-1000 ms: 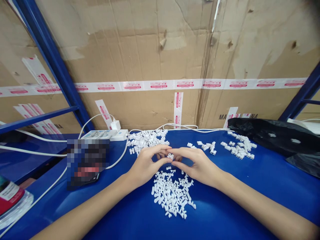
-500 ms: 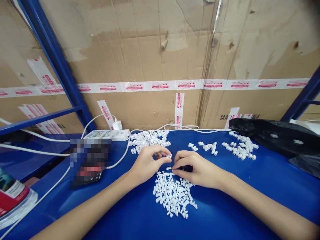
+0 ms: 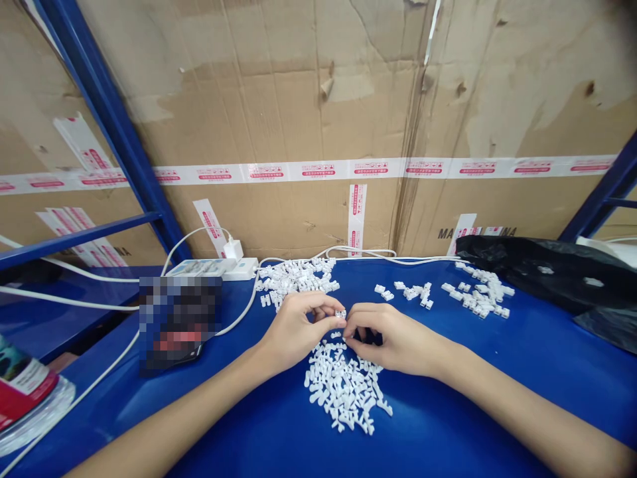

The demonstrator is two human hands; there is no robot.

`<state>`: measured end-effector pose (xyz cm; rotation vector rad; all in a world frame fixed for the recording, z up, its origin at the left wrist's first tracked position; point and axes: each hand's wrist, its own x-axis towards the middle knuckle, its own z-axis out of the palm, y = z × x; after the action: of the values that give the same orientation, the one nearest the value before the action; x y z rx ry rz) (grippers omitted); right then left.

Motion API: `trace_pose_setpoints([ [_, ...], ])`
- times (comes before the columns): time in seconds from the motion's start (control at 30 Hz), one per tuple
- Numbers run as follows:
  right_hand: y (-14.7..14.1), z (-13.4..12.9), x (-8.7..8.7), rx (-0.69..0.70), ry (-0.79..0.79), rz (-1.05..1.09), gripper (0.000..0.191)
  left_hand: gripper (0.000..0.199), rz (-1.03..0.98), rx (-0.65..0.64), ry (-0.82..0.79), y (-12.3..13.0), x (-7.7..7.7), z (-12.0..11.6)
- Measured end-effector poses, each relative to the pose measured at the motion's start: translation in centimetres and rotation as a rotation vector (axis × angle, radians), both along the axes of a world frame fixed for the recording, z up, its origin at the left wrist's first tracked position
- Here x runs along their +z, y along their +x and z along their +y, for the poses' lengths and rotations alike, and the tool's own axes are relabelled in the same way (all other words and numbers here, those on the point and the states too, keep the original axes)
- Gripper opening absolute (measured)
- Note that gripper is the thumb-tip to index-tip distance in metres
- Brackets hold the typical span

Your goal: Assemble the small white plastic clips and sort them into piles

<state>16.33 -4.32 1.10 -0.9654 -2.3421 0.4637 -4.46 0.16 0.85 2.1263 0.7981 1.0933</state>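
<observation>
Plastic connector [image 3: 340, 314] sits pinched at the fingertips of the left hand [image 3: 296, 333], long axis crosswise; right hand [image 3: 391, 340], just beside it, curls nearly closed, its hold indeterminate.

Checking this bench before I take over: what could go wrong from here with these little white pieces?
The small white plastic piece pinched in the left hand could slip and drop into the loose pile just below, getting lost among the others. The right hand sits at the pile's edge, so a careless move might scatter pieces across the blue table. The white cable beside the back heap could get tugged and disturb it.
</observation>
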Motion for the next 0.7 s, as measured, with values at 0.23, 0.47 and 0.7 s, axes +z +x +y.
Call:
trace_pose_setpoints([
  [0.23, 0.08, 0.11, -0.2, -0.026, -0.015, 0.087, 0.013, 0.012, -0.004, -0.024, -0.054, -0.34, -0.43, 0.45],
  [0.47, 0.28, 0.12, 0.29, -0.058, 0.004, 0.013, 0.022, 0.019, -0.055, -0.05, -0.221, -0.33, -0.51, 0.7],
  [0.7, 0.48, 0.28, 0.39, -0.129, -0.176, 0.199, 0.013, 0.029, -0.145, -0.072, -0.343, -0.2, -0.65, 0.74],
])
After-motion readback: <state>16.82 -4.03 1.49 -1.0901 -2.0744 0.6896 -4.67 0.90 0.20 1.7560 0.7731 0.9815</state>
